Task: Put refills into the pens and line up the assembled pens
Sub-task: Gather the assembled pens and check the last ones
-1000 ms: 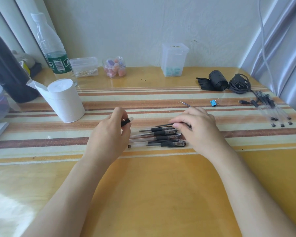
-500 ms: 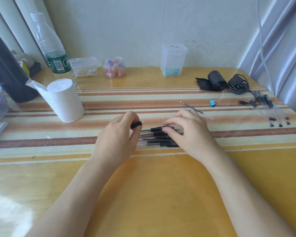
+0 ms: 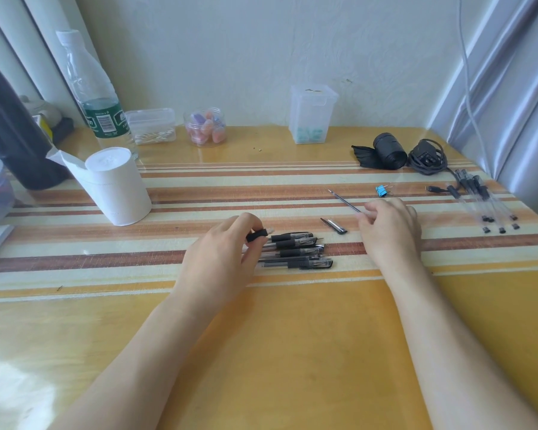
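Left hand (image 3: 221, 259) is pinching a short black pen part (image 3: 257, 235) between thumb and curled fingers, just over the left end of the pen pile (image 3: 297, 251). The pile is sitting mid-tabletop (image 3: 292, 336) on the striped band, barrels roughly parallel, black grips and tips pointing right, and the hand is covering their left ends. Right hand (image 3: 389, 231) is sitting further right and apart from the pile, thumb and forefinger pinching the near end of a thin dark refill (image 3: 343, 201), which is angling away toward the wall with its tip lying on the stripes. A loose cap (image 3: 334, 225) is lying between the pile and the right hand, touching neither. A blue binder clip (image 3: 380, 190) is resting just beyond the right hand. A second group of clear pens (image 3: 485, 200) is lying near the right edge of the tabletop, side by side, close to a black cable (image 3: 427, 156). A white paper roll (image 3: 115, 184) is standing upright to the left.
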